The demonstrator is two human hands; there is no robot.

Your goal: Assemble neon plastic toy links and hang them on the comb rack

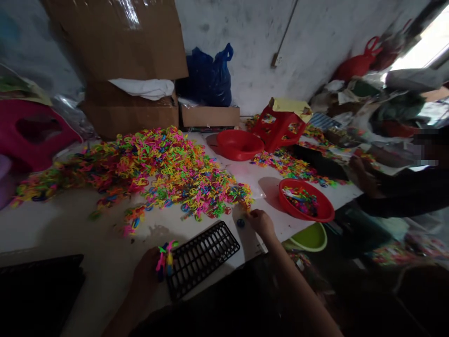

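My left hand point(149, 267) is closed around a bunch of small bright plastic pieces point(167, 257) in pink, green, yellow and blue, at the left end of a black slotted tray point(205, 256). The tray lies tilted across the table's near edge. My right hand point(262, 223) reaches to the right tip of a large heap of similar pieces point(168, 164), thumb and fingers pinched beside some orange ones. What is between those fingertips is too small to make out. A small dark blue wheel-like piece point(240, 223) lies between the tray and my right hand.
Two red basins point(240, 145) point(307, 200) stand on the table point(105, 234), the nearer holding pieces. A red stool point(278, 126) and cardboard boxes point(133, 112) stand behind. Dark trays point(38, 290) lie at left. A co-worker point(403, 187) sits at right.
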